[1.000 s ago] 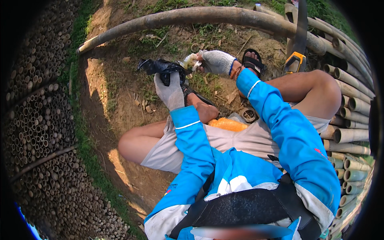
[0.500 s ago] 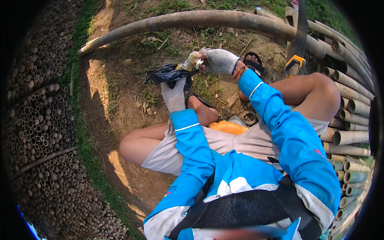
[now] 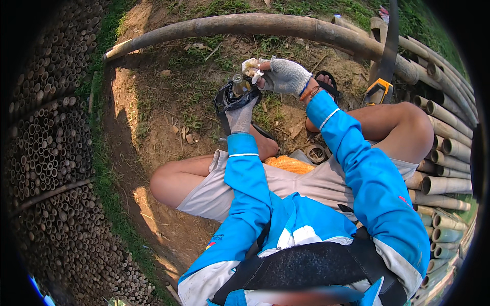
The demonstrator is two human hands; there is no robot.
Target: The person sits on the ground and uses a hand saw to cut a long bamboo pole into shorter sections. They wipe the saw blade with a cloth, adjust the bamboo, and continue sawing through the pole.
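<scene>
My left hand (image 3: 240,118), in a grey work glove, is closed around a black plastic bag (image 3: 224,99). Out of the bag's opening pokes the neck of a clear glass bottle (image 3: 239,84); the bag hides its lower part. In a fingerless knitted glove, my right hand (image 3: 287,76) pinches a crumpled whitish-yellow wad (image 3: 251,68), perhaps cloth or paper. That wad is just above and to the right of the bottle's mouth, seemingly apart from it.
A long bamboo pole (image 3: 245,23) lies across the far side. At right, a saw with a yellow-black handle (image 3: 379,91) stands by stacked bamboo (image 3: 446,183). An orange mesh bundle (image 3: 289,164) and a tape roll (image 3: 316,153) lie between my legs. More cut bamboo (image 3: 51,153) fills the left.
The bottle was tilted with the wad at its mouth; now it points more upright and the wad has come off it. My left hand and the bag have shifted right.
</scene>
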